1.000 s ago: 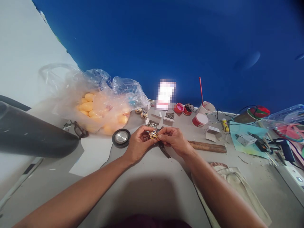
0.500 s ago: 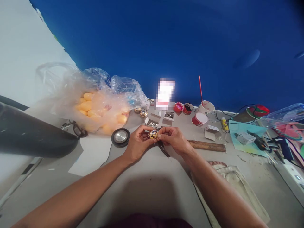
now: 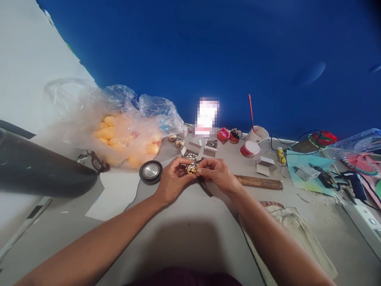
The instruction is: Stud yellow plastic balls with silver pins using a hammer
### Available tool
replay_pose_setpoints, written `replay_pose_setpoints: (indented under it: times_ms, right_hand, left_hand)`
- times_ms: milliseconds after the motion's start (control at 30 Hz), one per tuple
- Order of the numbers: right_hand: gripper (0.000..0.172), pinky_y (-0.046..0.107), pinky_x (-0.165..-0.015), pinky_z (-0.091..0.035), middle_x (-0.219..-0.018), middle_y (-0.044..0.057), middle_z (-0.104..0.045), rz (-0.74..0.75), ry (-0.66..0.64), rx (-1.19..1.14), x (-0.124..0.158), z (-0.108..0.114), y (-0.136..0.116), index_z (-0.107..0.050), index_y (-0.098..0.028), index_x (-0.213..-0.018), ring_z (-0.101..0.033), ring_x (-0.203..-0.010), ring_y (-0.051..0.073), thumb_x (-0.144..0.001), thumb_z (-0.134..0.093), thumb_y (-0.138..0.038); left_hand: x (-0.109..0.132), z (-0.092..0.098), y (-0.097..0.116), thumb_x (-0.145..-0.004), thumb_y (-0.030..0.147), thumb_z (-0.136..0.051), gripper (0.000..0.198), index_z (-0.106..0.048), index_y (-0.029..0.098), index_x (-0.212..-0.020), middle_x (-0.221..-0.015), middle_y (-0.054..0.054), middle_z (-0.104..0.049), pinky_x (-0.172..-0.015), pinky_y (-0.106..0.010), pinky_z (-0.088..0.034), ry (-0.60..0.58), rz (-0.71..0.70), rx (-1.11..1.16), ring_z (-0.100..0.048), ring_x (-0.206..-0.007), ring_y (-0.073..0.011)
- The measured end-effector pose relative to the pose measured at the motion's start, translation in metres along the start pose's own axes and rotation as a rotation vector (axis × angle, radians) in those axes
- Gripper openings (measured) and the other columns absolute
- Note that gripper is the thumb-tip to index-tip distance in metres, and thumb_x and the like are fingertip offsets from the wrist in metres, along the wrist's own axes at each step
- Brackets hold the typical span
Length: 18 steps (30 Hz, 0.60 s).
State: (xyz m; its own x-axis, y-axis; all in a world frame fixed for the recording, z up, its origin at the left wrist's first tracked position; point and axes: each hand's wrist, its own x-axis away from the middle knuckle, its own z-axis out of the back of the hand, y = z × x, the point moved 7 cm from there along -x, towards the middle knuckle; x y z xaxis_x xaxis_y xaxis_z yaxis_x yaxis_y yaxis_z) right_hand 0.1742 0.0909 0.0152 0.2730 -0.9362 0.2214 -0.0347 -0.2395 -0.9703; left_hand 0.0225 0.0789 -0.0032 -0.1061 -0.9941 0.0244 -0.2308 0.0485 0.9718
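Note:
A small yellow ball studded with shiny beads (image 3: 191, 169) is pinched between both hands over the grey table (image 3: 184, 222). My left hand (image 3: 172, 178) grips it from the left with thumb and fingers closed. My right hand (image 3: 216, 174) presses on its right side with closed fingertips and also holds a dark tool (image 3: 205, 186) whose handles stick out below the palm. Small open boxes of studs (image 3: 190, 155) lie just beyond the hands.
A clear bag of yellow balls (image 3: 119, 135) lies at the left, with a black roll of tape (image 3: 151, 172) beside it. A wooden stick (image 3: 258, 182), a red-and-white cup (image 3: 250, 149), glue, cables and tools fill the right side. A cloth (image 3: 294, 234) lies near my right forearm.
Both hands stay in place; the studded ball has turned slightly between the fingers.

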Motion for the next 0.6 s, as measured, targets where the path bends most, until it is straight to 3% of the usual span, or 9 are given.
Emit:
replay_pose_setpoints:
  times_ms: [267, 600]
  right_hand:
    - [0.019, 0.022, -0.048, -0.047, -0.067, 0.001, -0.070, -0.017, -0.049, -0.018, 0.000, -0.002, 0.003, -0.071, -0.017, -0.069, -0.057, -0.051, 0.010, -0.067, -0.082, -0.032]
    - [0.020, 0.021, -0.043, -0.052, -0.067, 0.000, -0.071, -0.039, -0.058, -0.023, -0.002, -0.003, 0.010, -0.069, -0.016, -0.071, -0.061, -0.046, 0.010, -0.068, -0.081, -0.032]
  left_hand:
    - [0.003, 0.001, 0.002, -0.061, 0.026, -0.095, 0.044, -0.069, 0.016, -0.095, -0.096, -0.005, -0.075, -0.082, -0.032, -0.059, 0.043, -0.023, -0.038, -0.071, -0.087, -0.0186]
    - [0.006, 0.004, 0.005, -0.062, 0.028, -0.095, 0.044, -0.070, 0.017, -0.096, -0.098, -0.005, -0.074, -0.078, -0.029, -0.059, 0.090, -0.035, -0.122, -0.071, -0.082, -0.0176]
